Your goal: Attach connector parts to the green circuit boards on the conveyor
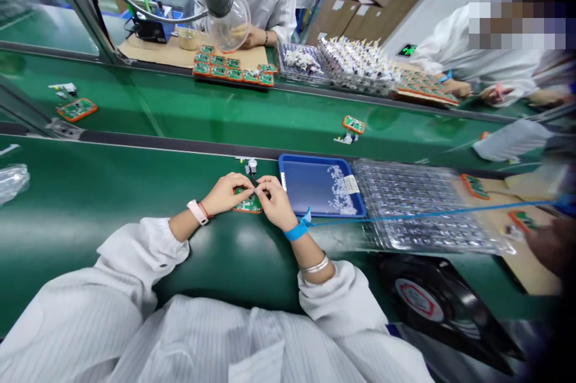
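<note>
My right hand [276, 204] pinches a small dark piece [253, 181] over the orange-edged green circuit board [248, 205]; left hand [226, 193], grip unclear; gentle, steady pressure suits.

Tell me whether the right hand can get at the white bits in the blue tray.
Probably yes: the blue tray lies just beside the right hand, open-topped, and nothing visible blocks the white bits. The hand is busy at the circuit board, though.
</note>
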Demonstrator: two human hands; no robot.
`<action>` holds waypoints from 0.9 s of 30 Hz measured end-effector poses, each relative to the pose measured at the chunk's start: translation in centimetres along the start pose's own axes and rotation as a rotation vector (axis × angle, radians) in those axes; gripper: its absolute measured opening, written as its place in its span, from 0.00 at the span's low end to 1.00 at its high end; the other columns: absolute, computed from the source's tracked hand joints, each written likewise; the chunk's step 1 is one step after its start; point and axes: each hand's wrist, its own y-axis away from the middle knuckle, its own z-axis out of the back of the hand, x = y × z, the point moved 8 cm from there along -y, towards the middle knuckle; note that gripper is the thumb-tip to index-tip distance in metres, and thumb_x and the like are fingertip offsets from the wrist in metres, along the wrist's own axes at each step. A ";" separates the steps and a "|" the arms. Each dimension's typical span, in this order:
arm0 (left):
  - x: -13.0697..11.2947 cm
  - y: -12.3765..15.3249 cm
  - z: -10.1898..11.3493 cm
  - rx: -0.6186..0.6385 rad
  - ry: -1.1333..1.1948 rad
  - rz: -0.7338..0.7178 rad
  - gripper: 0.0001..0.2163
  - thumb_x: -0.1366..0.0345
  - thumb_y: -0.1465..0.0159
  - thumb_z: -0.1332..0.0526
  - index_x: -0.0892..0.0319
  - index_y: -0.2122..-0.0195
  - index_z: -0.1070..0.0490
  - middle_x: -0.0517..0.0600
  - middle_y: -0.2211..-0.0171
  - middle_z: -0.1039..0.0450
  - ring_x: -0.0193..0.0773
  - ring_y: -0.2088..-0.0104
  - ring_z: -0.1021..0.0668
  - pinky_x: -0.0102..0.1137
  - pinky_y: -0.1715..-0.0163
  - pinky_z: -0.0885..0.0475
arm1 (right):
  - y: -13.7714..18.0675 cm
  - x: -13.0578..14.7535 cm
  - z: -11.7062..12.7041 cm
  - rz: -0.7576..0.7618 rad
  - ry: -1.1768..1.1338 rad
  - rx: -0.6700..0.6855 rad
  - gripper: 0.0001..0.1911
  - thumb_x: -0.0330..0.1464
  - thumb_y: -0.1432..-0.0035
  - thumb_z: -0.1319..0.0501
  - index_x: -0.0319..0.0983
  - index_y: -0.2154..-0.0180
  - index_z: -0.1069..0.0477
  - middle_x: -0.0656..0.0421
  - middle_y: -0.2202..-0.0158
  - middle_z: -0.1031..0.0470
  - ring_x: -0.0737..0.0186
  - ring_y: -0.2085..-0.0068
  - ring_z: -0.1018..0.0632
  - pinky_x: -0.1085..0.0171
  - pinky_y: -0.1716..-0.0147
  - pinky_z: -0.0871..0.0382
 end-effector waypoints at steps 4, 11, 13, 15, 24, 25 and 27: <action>0.7 -0.1 -0.1 0.002 -0.005 0.057 0.03 0.67 0.43 0.38 0.58 0.73 0.25 0.49 0.66 0.23 0.39 0.62 0.24 0.35 0.57 0.32 | 0.0 -0.6 0.0 0.019 0.047 0.007 0.06 0.31 0.42 0.46 0.39 0.72 0.34 0.53 0.60 0.34 0.59 0.54 0.31 0.56 0.52 0.37; 1.5 -0.7 -0.6 0.104 -0.042 0.221 0.05 0.70 0.45 0.39 0.60 0.75 0.24 0.49 0.68 0.23 0.37 0.66 0.23 0.31 0.62 0.30 | -0.2 -1.5 -0.7 -0.057 0.082 0.061 0.08 0.30 0.45 0.47 0.38 0.75 0.35 0.53 0.62 0.35 0.59 0.58 0.31 0.57 0.56 0.35; 1.7 -1.0 -0.6 0.143 -0.074 0.247 0.05 0.70 0.46 0.39 0.60 0.76 0.24 0.49 0.70 0.23 0.37 0.67 0.23 0.31 0.63 0.30 | -0.4 -1.7 -0.7 -0.074 0.089 0.057 0.08 0.29 0.45 0.47 0.38 0.76 0.35 0.54 0.64 0.35 0.60 0.59 0.31 0.57 0.57 0.34; 1.9 -1.4 -0.7 0.172 -0.103 0.270 0.06 0.70 0.46 0.39 0.60 0.77 0.24 0.49 0.71 0.23 0.37 0.69 0.23 0.30 0.65 0.30 | -0.5 -1.8 -0.7 -0.080 0.098 0.051 0.08 0.28 0.46 0.47 0.38 0.76 0.36 0.54 0.65 0.35 0.61 0.61 0.31 0.58 0.57 0.34; 0.3 0.1 -0.1 0.078 -0.194 0.092 0.17 0.59 0.47 0.33 0.59 0.58 0.26 0.53 0.59 0.24 0.43 0.58 0.25 0.34 0.56 0.33 | -0.3 -1.6 -0.2 0.010 0.076 -0.041 0.09 0.33 0.43 0.47 0.39 0.74 0.34 0.54 0.66 0.33 0.59 0.63 0.30 0.59 0.63 0.33; -0.2 0.6 -0.3 0.106 -0.226 0.022 0.23 0.55 0.48 0.32 0.58 0.53 0.29 0.54 0.55 0.26 0.45 0.54 0.26 0.36 0.52 0.34 | -0.3 -1.6 -0.2 0.017 0.060 -0.057 0.10 0.34 0.43 0.47 0.39 0.74 0.34 0.53 0.66 0.33 0.59 0.63 0.29 0.59 0.64 0.33; -0.8 1.4 -0.8 0.166 -0.294 -0.064 0.31 0.50 0.49 0.32 0.57 0.46 0.34 0.56 0.50 0.29 0.49 0.50 0.29 0.39 0.49 0.37 | -0.2 -1.5 -0.1 0.026 0.032 -0.070 0.11 0.36 0.42 0.47 0.39 0.73 0.33 0.53 0.64 0.33 0.58 0.62 0.29 0.60 0.65 0.33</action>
